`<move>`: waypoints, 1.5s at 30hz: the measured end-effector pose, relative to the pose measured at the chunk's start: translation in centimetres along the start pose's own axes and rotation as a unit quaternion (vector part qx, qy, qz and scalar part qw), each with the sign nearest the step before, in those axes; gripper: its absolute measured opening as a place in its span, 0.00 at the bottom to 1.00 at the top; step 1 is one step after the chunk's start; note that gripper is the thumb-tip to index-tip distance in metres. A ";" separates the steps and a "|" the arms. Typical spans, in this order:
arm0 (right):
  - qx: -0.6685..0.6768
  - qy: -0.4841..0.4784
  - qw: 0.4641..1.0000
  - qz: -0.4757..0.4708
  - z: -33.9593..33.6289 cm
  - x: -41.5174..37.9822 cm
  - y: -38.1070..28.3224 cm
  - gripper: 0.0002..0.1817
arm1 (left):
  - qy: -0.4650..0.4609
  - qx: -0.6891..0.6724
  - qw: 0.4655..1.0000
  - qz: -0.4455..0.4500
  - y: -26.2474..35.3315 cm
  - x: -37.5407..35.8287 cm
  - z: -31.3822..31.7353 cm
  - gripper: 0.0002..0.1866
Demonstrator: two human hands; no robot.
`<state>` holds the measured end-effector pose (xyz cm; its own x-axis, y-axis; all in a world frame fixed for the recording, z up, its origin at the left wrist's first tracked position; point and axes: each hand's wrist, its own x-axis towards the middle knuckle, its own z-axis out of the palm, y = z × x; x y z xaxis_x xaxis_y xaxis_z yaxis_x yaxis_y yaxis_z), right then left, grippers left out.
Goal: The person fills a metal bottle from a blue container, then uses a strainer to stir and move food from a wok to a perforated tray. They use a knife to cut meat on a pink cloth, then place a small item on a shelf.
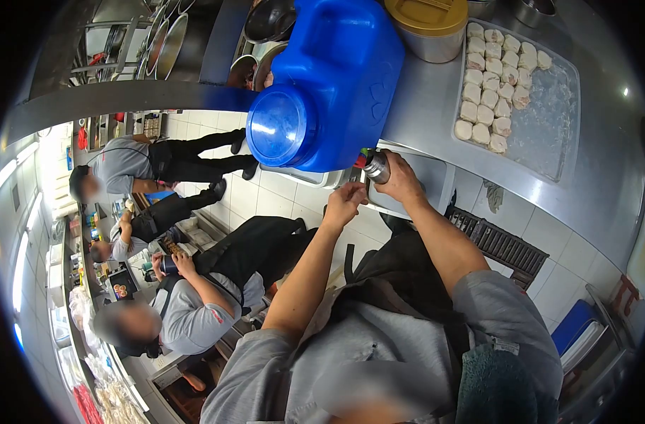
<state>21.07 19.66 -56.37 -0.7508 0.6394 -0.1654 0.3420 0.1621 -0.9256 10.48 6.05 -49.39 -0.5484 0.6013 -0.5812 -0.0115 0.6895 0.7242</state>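
My right hand [400, 180] is closed around a small shiny metal cylinder [377, 168], which looks like a steel flask or canister. Small red and green parts [362, 157] show beside its end, partly hidden behind the blue jug. Just left of it, my left hand [346, 203] is curled with its fingertips pinched together; whatever they hold, if anything, cannot be made out. A large blue plastic jug [336, 78] with a round blue cap [282, 127] lies at the counter edge above both hands. Beneath my hands is a pale plastic bin [441, 185].
On the steel counter [425, 113], a tray [559, 120] holds rows of floured dough-like pieces [493, 85]. A tub with a gold lid [432, 18] stands beside the jug. Several co-workers [202, 311] work at the left. A dark grate [502, 244] lies on the tiled floor.
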 end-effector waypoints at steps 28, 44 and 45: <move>0.009 0.012 1.000 -0.011 -0.1 0.0 0.3 0.43 | 0.048 -0.102 0.993 0.026 3.4 0.3 0.8 0.31; -0.013 0.019 0.997 -0.070 -1.7 -3.0 1.6 0.44 | 0.199 0.341 0.782 0.482 3.4 -1.5 0.5 0.16; -0.010 0.015 0.999 -0.051 -2.4 -3.6 1.5 0.44 | 0.214 0.308 0.816 0.440 3.0 -1.4 0.7 0.14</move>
<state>25.63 19.38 -56.31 -0.7655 0.6406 -0.0604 0.2764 0.2427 -0.9299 11.81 7.55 -46.60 -0.3614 0.8679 0.3408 0.8941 0.2188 0.3908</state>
